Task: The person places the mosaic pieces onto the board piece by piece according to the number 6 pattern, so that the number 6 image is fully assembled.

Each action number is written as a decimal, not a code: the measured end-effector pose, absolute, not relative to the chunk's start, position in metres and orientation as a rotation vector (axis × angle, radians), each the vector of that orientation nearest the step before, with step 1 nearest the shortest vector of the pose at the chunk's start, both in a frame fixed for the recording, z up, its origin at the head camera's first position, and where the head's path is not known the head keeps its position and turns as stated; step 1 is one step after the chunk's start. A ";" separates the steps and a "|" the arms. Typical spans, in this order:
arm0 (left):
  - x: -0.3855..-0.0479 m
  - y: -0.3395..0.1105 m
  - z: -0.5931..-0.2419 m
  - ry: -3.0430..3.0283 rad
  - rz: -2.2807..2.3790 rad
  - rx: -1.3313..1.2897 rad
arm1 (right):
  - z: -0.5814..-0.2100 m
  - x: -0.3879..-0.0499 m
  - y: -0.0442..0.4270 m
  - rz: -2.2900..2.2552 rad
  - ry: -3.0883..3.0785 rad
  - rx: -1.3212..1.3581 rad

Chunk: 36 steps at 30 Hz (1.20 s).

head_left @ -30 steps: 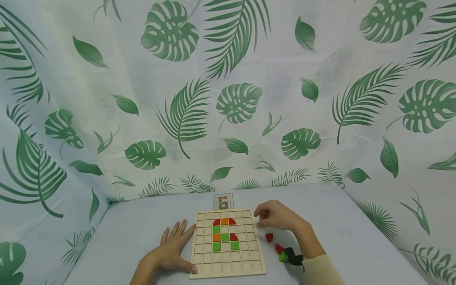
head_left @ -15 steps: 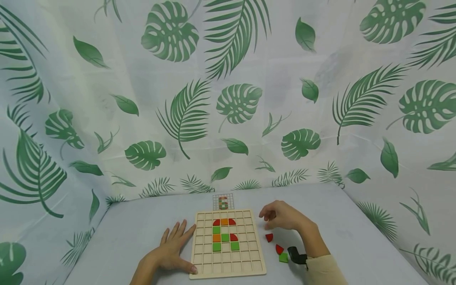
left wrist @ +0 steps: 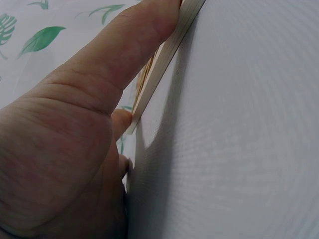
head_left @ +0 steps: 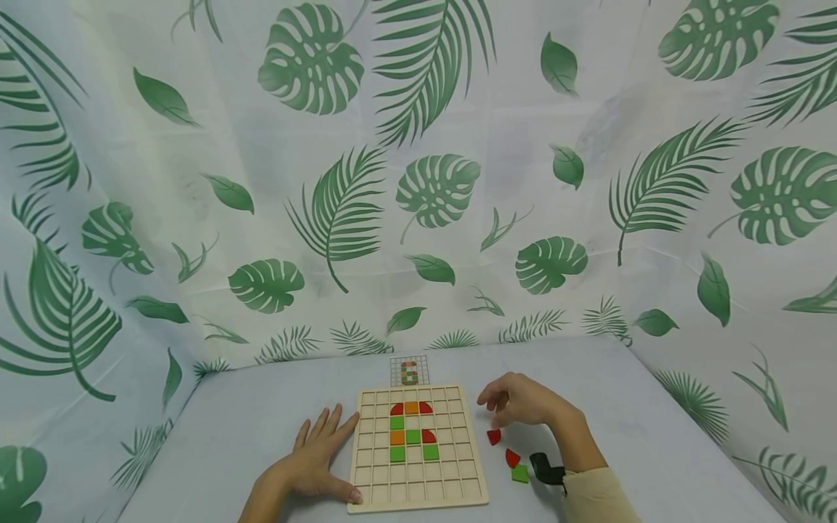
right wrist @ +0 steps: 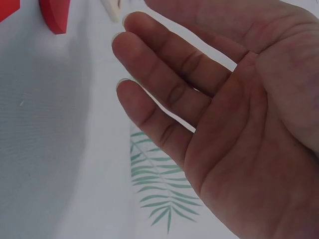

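Note:
A wooden grid board (head_left: 386,490) lies on the table, with red, orange and green tiles forming a shape in its cells. My left hand (head_left: 310,461) is spread along its left side; the thumb (left wrist: 134,42) rests on the near left corner and the index finger touches the left edge. My right hand (head_left: 523,401) hovers right of the board, fingers loosely bent and holding nothing. Just below its thumb is a red quarter-circle tile (head_left: 493,437), also seen as a red tile (right wrist: 56,15) in the right wrist view. Whether the thumb touches it I cannot tell.
Nearer the right wrist lie a second red quarter-circle tile (head_left: 512,457) and a green square tile (head_left: 519,473). Behind the board is a small grid card (head_left: 409,370) picturing a similar tile shape. Leaf-printed cloth (head_left: 431,218) encloses the table at the back and sides.
My right hand has drawn back right from the board's edge, then lowered slightly toward the nearest red tile. The left hand and the tiles on the board stay as they were.

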State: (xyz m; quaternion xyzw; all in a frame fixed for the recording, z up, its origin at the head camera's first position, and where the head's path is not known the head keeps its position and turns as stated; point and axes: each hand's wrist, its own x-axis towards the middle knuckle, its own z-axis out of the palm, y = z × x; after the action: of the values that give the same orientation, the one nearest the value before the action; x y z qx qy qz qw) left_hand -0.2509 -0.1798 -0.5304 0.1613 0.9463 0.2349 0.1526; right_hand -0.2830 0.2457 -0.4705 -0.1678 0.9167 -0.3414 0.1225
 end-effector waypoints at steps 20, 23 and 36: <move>-0.252 -0.181 -0.533 2.722 0.669 0.483 | -0.488 -0.285 0.241 -0.861 2.590 -0.609; -0.252 -0.181 -0.533 2.719 0.674 0.494 | -0.488 -0.284 0.240 -0.868 2.590 -0.595; -0.250 -0.181 -0.528 2.710 0.679 0.480 | -0.487 -0.282 0.239 -0.869 2.609 -0.579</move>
State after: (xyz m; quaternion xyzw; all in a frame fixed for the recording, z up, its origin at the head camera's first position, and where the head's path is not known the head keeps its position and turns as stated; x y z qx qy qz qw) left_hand -0.2502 -0.1811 -0.5284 0.1675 0.9448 0.2367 0.1527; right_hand -0.2822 0.2392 -0.4867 -0.2032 0.9157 -0.3050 0.1648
